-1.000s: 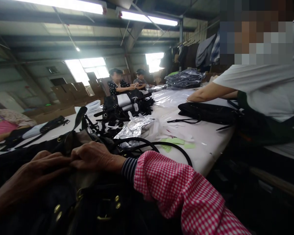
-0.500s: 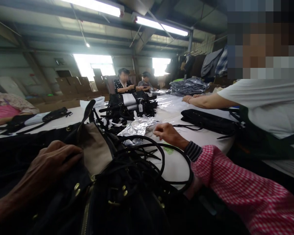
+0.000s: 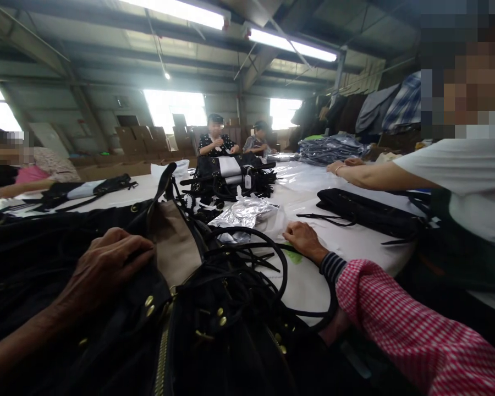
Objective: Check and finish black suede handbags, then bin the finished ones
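A black bag (image 3: 107, 330) with a gold zip, brass studs and beige lining (image 3: 177, 242) fills the near part of the view. My left hand (image 3: 111, 258) lies on it, fingers curled with the thumb at the fabric edge beside the lining. Black cord straps (image 3: 286, 264) loop over the bag's right side. Beyond these loops my right hand (image 3: 305, 239) is low at the table, fingers bent and closed. Its fingertips are by clear plastic, and I cannot make out anything in them. A green label (image 3: 295, 256) is just below that hand, and silvery plastic packets (image 3: 247, 212) lie to its left.
Stacked black bags (image 3: 231, 173) stand mid-table on the white tabletop (image 3: 309, 289). Another black bag (image 3: 367, 214) lies at right, near a co-worker in a white shirt (image 3: 482, 170). Plastic-wrapped goods (image 3: 332, 148) are piled behind. Other people sit at left and at the far side.
The view has turned slightly left, so most things appear further right. My right hand has come down closer to the table. My left hand stays on the bag.
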Demonstrator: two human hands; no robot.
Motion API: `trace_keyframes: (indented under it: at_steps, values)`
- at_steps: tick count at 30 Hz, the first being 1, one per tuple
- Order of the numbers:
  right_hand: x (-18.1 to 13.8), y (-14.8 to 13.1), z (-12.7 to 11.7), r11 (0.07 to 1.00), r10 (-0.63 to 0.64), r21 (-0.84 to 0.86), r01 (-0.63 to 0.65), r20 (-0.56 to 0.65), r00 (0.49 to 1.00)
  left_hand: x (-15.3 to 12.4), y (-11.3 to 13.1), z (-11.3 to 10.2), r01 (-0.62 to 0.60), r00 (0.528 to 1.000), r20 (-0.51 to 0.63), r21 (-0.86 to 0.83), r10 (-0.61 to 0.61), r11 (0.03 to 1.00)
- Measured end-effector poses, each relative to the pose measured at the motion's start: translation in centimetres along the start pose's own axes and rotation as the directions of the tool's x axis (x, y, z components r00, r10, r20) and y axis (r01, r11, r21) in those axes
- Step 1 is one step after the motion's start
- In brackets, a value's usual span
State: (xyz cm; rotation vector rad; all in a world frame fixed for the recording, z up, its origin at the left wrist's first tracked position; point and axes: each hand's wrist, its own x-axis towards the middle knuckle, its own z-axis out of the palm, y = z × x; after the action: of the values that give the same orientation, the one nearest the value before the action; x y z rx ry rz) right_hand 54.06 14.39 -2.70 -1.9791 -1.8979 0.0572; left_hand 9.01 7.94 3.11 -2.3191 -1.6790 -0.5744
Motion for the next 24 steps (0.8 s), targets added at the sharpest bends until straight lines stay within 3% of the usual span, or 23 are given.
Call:
trace_keyframes:
  at_steps: [6, 10, 12, 17, 21, 24]
  values:
    - [-3.2, 2.4, -2.5, 0.988, -0.047, 0.154, 0.021, 0.165, 0.985, -0.1, 0.0, 0.0, -0.004, 1.000, -0.010, 0.005, 0.004, 1.000]
    - [-5.1, 3.6, -4.1, 0.939, -0.111, 0.345, -0.010, 0.329, 0.938, 0.0, -0.2, 0.2, -0.019, 1.000, -0.010, 0.031, 0.020, 0.999]
    - [-4.8, 3.6, -4.5, 0.929, -0.132, 0.370, 0.006, 0.318, 0.939, 0.0, 0.0, 0.1, -0.017, 1.000, -0.004, 0.036, 0.017, 0.999]
    - [-1.2, 1.8, -3.6, 0.983, -0.064, 0.180, 0.037, 0.142, 0.988, -0.2, 0.5, -0.6, -0.013, 1.000, 0.020, 0.014, 0.012, 1.000]
    - [0.7, 0.4, -1.6, 0.981, -0.062, 0.193, 0.028, 0.172, 0.983, -0.1, 0.5, -0.5, 0.001, 1.000, 0.015, 0.010, -0.002, 1.000]
    - [0.6, 0.8, -1.6, 0.963, -0.086, 0.267, 0.024, 0.224, 0.971, 0.1, 0.4, -0.3, -0.027, 1.000, 0.005, 0.017, 0.027, 0.999]
